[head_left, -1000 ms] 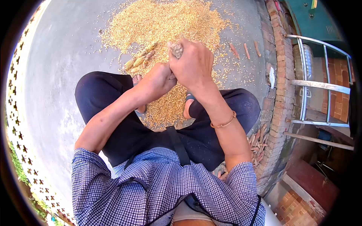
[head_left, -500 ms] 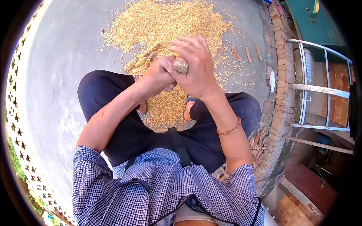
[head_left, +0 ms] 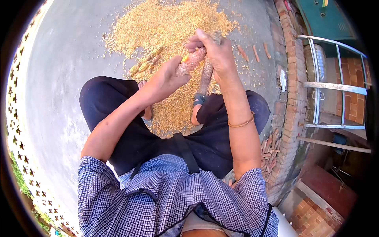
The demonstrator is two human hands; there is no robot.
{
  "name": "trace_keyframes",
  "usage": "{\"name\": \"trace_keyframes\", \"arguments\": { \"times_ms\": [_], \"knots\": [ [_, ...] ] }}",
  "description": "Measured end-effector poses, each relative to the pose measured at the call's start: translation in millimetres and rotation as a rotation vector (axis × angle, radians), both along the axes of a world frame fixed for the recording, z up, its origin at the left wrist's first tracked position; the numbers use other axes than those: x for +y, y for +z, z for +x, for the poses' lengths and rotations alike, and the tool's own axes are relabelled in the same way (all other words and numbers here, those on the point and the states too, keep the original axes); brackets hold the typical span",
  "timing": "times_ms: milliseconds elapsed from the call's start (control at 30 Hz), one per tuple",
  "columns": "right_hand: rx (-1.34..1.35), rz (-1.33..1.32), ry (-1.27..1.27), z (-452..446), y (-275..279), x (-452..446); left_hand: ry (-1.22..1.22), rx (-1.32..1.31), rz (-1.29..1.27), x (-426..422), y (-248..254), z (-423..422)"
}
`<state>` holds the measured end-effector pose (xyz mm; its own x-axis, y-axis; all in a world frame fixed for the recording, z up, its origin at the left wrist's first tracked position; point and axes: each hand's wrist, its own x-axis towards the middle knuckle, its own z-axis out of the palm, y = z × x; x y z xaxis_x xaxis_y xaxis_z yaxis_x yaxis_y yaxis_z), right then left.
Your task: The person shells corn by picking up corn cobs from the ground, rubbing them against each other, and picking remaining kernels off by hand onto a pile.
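Observation:
My left hand (head_left: 167, 81) is closed around the lower end of a reddish corn cob (head_left: 192, 62), which is mostly stripped and keeps a few yellow kernels on its side. My right hand (head_left: 221, 57) grips a second, bare corn cob (head_left: 206, 78); its grey end sticks out above the thumb and its other end points down toward my foot. The upper tip of the reddish cob reaches the fingers of my right hand. Below both hands, loose corn kernels (head_left: 171, 112) cover the ground between my feet.
A wide heap of kernels (head_left: 166, 23) spreads ahead on the concrete. Several unshelled ears (head_left: 145, 66) lie left of my hands. Stripped cobs (head_left: 269, 156) are piled at the right by a brick edge (head_left: 291, 79), near a metal ladder-like frame (head_left: 335, 87).
My hands were pressed together around the cobs and have come apart. The reddish cob now shows between them, and the bare cob has swung to hang downward from my right hand.

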<state>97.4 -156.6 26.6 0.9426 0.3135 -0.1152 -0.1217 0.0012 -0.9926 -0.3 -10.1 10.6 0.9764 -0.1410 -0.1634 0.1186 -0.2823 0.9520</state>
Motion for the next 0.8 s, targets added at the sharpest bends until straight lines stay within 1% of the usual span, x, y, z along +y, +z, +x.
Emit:
{"name": "trace_keyframes", "arguments": {
  "times_ms": [33, 67, 133, 167, 200, 267, 300, 367, 467, 500, 567, 600, 667, 700, 767, 800],
  "knots": [
    [-0.01, 0.034, -0.004, 2.4, 1.0, -4.9, 0.029, 0.107, -0.074, 1.5, 7.1, 2.9],
    [-0.019, 0.068, -0.008, 2.0, 3.4, -10.6, 0.046, 0.244, -0.338, 1.7, 17.0, 2.1],
    [0.008, 0.124, -0.003, -1.8, 6.6, -11.4, 0.054, 0.329, -0.589, 7.7, 21.4, 2.6],
    [-0.037, 0.115, 0.002, -5.5, 8.1, -8.6, 0.058, 0.375, -0.713, 10.9, 23.6, 2.2],
    [-0.079, 0.106, 0.008, -10.3, 10.7, -4.8, 0.046, 0.399, -0.747, 11.0, 31.1, 2.8],
    [-0.131, 0.112, 0.029, -15.8, 14.6, 1.5, 0.04, 0.443, -0.767, 13.6, 30.9, 3.7],
    [-0.15, 0.067, 0.03, -16.0, 12.8, 0.7, 0.036, 0.471, -0.783, 13.0, 29.3, 2.5],
    [-0.195, -0.02, 0.028, -12.7, 9.3, -1.6, 0.042, 0.354, -0.653, 7.5, 22.4, 3.3],
    [-0.149, -0.177, -0.007, -11.3, 6.4, -4.5, 0.056, 0.197, -0.412, 4.8, 16.5, 4.1],
    [-0.118, -0.166, -0.025, -12.2, 7.5, -4.3, 0.065, 0.147, -0.322, 5.5, 15.9, 4.0],
    [-0.054, -0.146, -0.056, -15.7, 11.1, -3.4, 0.096, 0.28, -0.447, 8.6, 16.7, 4.8],
    [-0.232, -0.106, -0.062, -14.6, 5.5, -1.8, 0.112, 0.344, -0.511, 10.0, 16.5, 5.3],
    [-0.589, -0.022, -0.081, -10.1, -8.4, 1.6, 0.113, 0.367, -0.526, 12.3, 12.3, 6.9],
    [-0.749, -0.139, -0.035, -9.9, -6.5, 2.1, 0.112, 0.378, -0.532, 13.1, 12.1, 7.7],
    [-1.054, -0.383, 0.063, -13.0, 0.6, 1.8, 0.026, 0.318, -0.435, 14.2, 17.0, 5.0],
    [-0.961, -0.476, 0.16, -22.1, 9.3, 1.4, -0.018, 0.29, -0.387, 13.8, 18.7, 3.2]
  ]
}}
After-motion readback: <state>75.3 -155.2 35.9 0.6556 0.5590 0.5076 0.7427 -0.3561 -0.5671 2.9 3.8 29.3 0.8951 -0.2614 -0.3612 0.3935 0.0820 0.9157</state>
